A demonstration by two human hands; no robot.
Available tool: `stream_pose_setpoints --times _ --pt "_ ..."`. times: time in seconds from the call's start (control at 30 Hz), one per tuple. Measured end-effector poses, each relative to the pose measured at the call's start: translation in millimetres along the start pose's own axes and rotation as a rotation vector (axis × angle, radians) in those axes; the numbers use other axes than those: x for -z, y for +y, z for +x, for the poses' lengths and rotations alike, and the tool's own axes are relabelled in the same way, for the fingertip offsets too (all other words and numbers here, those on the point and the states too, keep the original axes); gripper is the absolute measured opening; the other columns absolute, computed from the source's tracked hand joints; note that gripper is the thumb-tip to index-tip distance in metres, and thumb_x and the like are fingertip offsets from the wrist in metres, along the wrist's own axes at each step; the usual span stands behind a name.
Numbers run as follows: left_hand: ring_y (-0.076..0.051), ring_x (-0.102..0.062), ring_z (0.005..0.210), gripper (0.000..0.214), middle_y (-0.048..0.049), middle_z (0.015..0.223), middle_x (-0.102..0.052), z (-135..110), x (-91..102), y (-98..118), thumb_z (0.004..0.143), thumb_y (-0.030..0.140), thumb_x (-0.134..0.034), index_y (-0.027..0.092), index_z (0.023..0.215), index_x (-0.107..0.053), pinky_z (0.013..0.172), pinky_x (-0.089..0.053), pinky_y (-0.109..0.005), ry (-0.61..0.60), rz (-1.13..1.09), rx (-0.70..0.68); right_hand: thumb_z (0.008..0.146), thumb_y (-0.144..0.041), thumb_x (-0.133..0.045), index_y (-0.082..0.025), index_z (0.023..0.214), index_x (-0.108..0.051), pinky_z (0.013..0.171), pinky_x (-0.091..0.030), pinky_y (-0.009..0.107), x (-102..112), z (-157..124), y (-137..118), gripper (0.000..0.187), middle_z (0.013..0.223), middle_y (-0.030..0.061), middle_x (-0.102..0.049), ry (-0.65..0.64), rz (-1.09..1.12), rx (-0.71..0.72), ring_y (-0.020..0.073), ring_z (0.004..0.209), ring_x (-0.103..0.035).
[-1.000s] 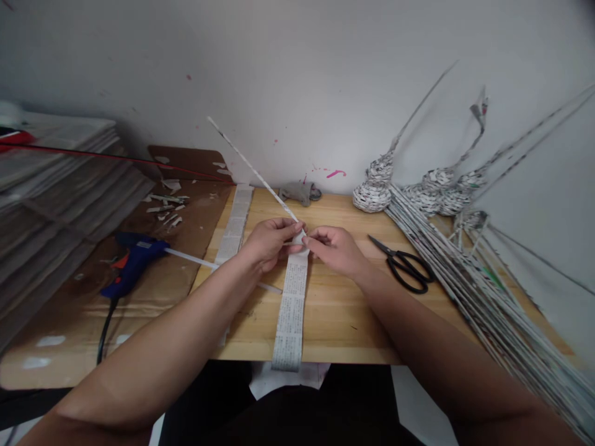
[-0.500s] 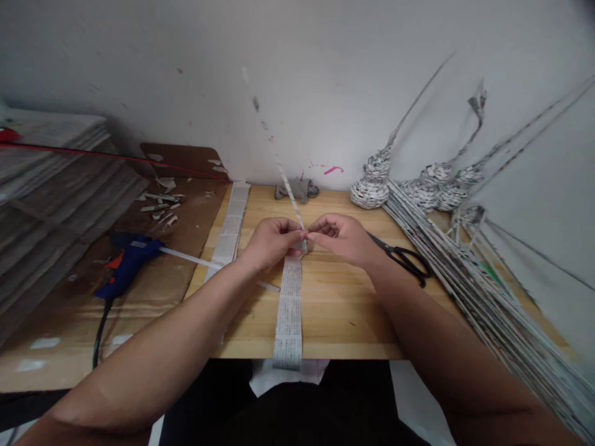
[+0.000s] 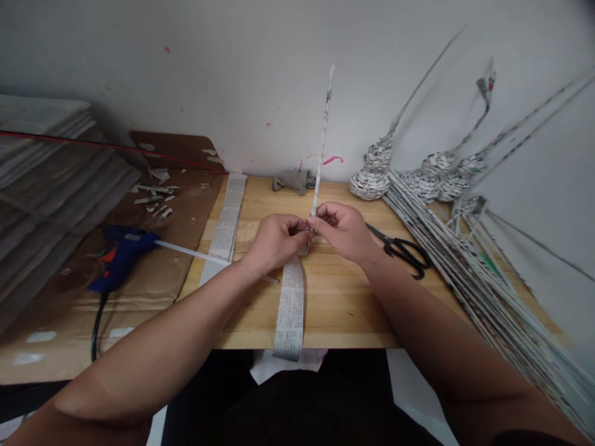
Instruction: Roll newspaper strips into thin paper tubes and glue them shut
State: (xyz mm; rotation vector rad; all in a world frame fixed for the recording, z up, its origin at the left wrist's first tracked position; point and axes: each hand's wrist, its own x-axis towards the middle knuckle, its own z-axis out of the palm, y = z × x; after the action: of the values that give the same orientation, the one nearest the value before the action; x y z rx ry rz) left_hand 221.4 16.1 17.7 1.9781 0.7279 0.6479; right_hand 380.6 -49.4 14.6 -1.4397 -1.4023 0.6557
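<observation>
Holding one thin paper stick [image 3: 322,139] between two hands, low on its length. Long axis: up and away from the body, toward the wall, with a slight lean to the right; free tip at the far end, lower end among the fingers.

Right hand [image 3: 341,232]: thumb and fingers pinched on the stick's lower part; the nearer of the two to the bare shaft.

Left hand [image 3: 279,241]: fingers curled, thumb tip meeting the right hand's fingertips just at the stick's foot; whether it grips stick or paper, cannot tell.

Newspaper strip [image 3: 290,303], one: flat, printed, running from below the fingertips toward the body, its near end drooping over the edge of the table [image 3: 344,297]. Upper end partly hidden by the hands; any join to the stick cannot be made out. Strip and stick extend in roughly opposite directions from the fingers.

To the left: paper strips [image 3: 227,217], lying lengthwise; glue gun [image 3: 125,254], on cardboard [image 3: 153,297].

To the right: scissors [image 3: 404,251], near the right forearm; bundled sticks [image 3: 437,248], slanting.
</observation>
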Motion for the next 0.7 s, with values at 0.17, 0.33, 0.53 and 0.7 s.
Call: stream_pose_setpoints --times 0.17,0.33,0.53,0.7 --pt "-0.012 -0.054 0.060 0.022 -0.0013 0.064 -0.066 0.4 -0.2 -0.9 0.079 0.033 -0.062 0.014 0.069 -0.070 0.058 -0.038 -0.023 0.026 -0.028 0.020 0.081 -0.039 -0.069 -0.016 0.080 -0.062 0.061 -0.047 0.026 6.9 1.1 -4.6 0.025 0.074 0.0024 -0.066 -0.090 0.017 -0.027 0.0132 0.066 -0.059" --pt "-0.012 -0.053 0.059 0.027 -0.0026 0.067 -0.069 1.9 1.2 -2.8 0.077 0.040 -0.064 0.015 0.072 -0.071 0.055 -0.037 -0.023 0.010 -0.034 0.082 0.077 -0.032 -0.073 -0.015 0.081 -0.065 0.062 -0.046 0.025 15.0 -0.4 -10.9 0.019 0.076 0.0024 -0.068 -0.100 -0.097 0.031 0.0129 0.067 -0.059" --pt "-0.013 -0.055 0.060 0.030 -0.0030 0.069 -0.070 3.5 1.2 -5.5 0.077 0.044 -0.066 0.015 0.074 -0.073 0.057 -0.037 -0.025 0.018 0.001 0.119 0.079 -0.028 -0.070 -0.016 0.077 -0.063 0.057 -0.040 0.024 10.3 -2.2 -13.0 0.014 0.070 -0.0003 -0.064 -0.047 -0.169 0.087 0.0100 0.060 -0.052" --pt "-0.013 -0.055 0.061 0.027 -0.0019 0.069 -0.070 2.3 -0.4 -7.9 0.079 0.041 -0.065 0.016 0.073 -0.071 0.057 -0.037 -0.025 0.002 0.069 0.084 0.080 -0.028 -0.067 -0.016 0.074 -0.059 0.055 -0.038 0.024 8.1 -1.6 -12.1 0.016 0.067 -0.0011 -0.059 -0.096 -0.133 0.024 0.0102 0.059 -0.049"
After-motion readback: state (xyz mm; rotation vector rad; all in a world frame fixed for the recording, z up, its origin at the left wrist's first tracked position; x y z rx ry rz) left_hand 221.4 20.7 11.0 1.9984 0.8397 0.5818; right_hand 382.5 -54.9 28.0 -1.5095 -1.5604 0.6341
